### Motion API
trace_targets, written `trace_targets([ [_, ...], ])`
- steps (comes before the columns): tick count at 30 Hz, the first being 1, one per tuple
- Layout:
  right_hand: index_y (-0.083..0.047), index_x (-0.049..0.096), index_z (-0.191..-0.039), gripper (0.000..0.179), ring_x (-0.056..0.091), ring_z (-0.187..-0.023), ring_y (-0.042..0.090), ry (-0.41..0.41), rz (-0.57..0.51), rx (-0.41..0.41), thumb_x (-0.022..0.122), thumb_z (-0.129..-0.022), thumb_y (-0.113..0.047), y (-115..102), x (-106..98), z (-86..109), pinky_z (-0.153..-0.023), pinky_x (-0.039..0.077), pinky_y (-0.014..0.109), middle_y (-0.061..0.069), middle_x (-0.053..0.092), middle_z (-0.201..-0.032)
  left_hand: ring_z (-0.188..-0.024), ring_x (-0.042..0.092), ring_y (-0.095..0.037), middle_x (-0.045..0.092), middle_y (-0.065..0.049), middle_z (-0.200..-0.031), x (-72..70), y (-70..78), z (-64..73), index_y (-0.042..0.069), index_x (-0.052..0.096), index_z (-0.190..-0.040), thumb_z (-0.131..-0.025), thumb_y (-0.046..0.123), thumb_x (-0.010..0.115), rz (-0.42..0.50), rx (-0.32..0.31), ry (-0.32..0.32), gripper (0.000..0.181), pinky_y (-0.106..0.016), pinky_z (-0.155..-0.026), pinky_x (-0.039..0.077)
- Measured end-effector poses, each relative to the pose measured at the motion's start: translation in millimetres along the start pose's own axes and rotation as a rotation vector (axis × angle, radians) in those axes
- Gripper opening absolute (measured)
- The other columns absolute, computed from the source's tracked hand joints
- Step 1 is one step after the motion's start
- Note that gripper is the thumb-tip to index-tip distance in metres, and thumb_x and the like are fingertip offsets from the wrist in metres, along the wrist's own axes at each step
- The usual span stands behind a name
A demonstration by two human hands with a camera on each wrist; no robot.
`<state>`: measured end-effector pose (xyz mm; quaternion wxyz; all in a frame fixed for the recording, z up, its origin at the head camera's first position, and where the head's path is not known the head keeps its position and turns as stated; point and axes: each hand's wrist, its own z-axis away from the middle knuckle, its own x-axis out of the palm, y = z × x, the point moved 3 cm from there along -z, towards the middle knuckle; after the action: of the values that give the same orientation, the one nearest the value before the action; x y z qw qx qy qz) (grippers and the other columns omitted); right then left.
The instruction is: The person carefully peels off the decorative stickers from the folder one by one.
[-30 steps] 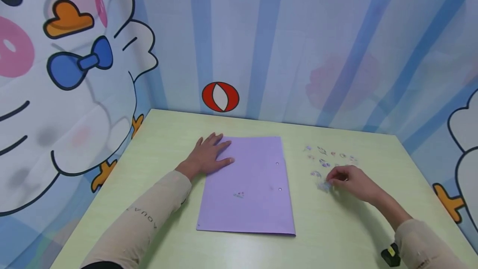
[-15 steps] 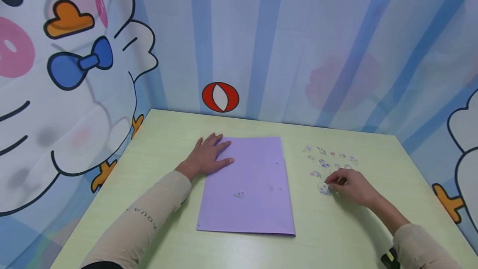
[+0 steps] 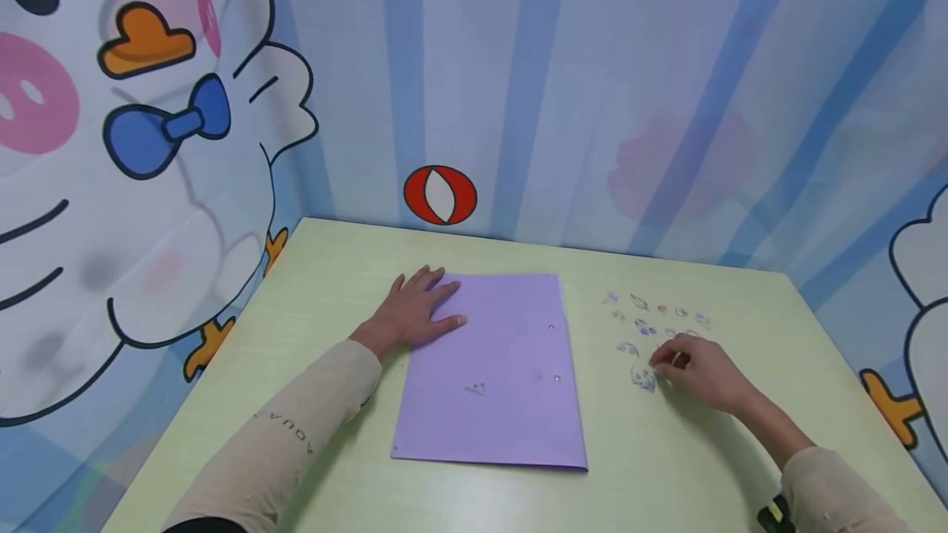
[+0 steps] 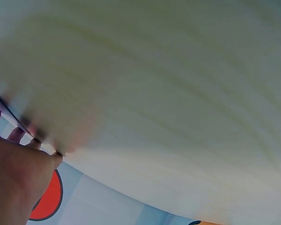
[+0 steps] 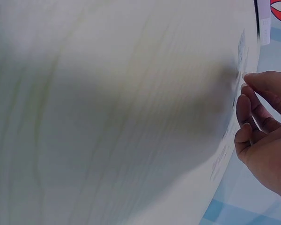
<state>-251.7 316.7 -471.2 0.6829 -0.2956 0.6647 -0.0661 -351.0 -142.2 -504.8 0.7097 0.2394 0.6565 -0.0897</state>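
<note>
My left hand lies with spread fingers on the upper left edge of a purple folder. A small printed flower-like sticker is on the folder's lower part. To the right, my right hand has thumb and index finger pinched together at the edge of a clear sticker with a bluish print. In the right wrist view, the right hand's fingertips meet close over the table, the other fingers curled. The left wrist view shows the left hand at the folder's edge.
Several small clear stickers with printed drawings, among them a purple one, lie in loose rows beyond the right hand. The pale table ends at a cartoon-printed cloth backdrop. Two small round dots mark the folder's right side.
The right hand's fingertips have shifted slightly at the bluish sticker, which now shows more fully. The left hand keeps its place on the folder. The head view has tilted slightly.
</note>
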Motion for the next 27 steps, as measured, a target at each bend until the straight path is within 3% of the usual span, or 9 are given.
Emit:
trace_targets([
  [13, -0.005, 0.078, -0.107, 0.010, 0.064, -0.085, 0.017, 0.041, -0.009, 0.000, 0.074, -0.099, -0.007, -1.9, 1.3, -2.4, -0.069, 0.052, 0.031, 0.000, 0.072, -0.096, -0.163, 0.011, -0.036, 0.023, -0.011, -0.175, -1.1, 1.5, 1.3, 0.025, 0.036, -0.167, -0.104, 0.069, 0.047, 0.003, -0.001, 0.003, 0.078, -0.066, -0.127, 0.010],
  [27, -0.005, 0.078, -0.110, 0.012, 0.062, -0.083, 0.013, 0.102, -0.014, -0.099, 0.073, -0.101, -0.011, -36.1, 7.5, -15.8, -0.065, 0.050, 0.028, -0.002, 0.071, -0.097, -0.163, 0.011, -0.036, 0.022, -0.010, -0.176, 0.4, 1.5, 1.0, 0.026, 0.035, -0.168, -0.103, 0.070, 0.045, -0.007, -0.007, 0.005, 0.079, -0.065, -0.127, 0.010],
])
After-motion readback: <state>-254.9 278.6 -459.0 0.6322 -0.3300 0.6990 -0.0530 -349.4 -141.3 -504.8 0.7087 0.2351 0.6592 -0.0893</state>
